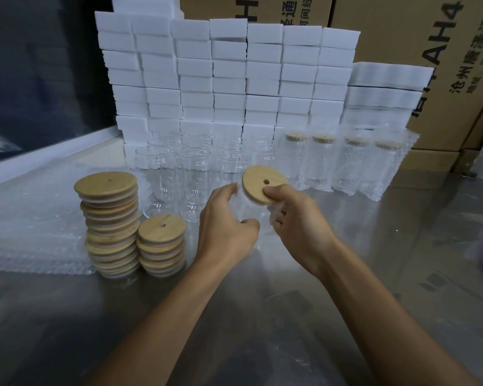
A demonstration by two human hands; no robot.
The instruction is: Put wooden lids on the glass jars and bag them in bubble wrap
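A clear glass jar (252, 208) is held above the steel table between both hands, tilted toward me. My left hand (226, 222) wraps its left side. My right hand (296, 218) grips the right side, with fingers resting on the round wooden lid (262, 181) that sits on the jar's mouth; the lid has a small hole. Two stacks of wooden lids (110, 229) (162, 245) stand to the left. Several open glass jars (193, 174) stand behind. Several lidded jars in bubble wrap (354, 162) stand in a row at the right.
Flat bubble wrap bags (31, 227) lie on the left of the steel table (262, 316). A wall of white boxes (229, 79) rises behind the jars. Brown cartons (430, 37) stand at the back right.
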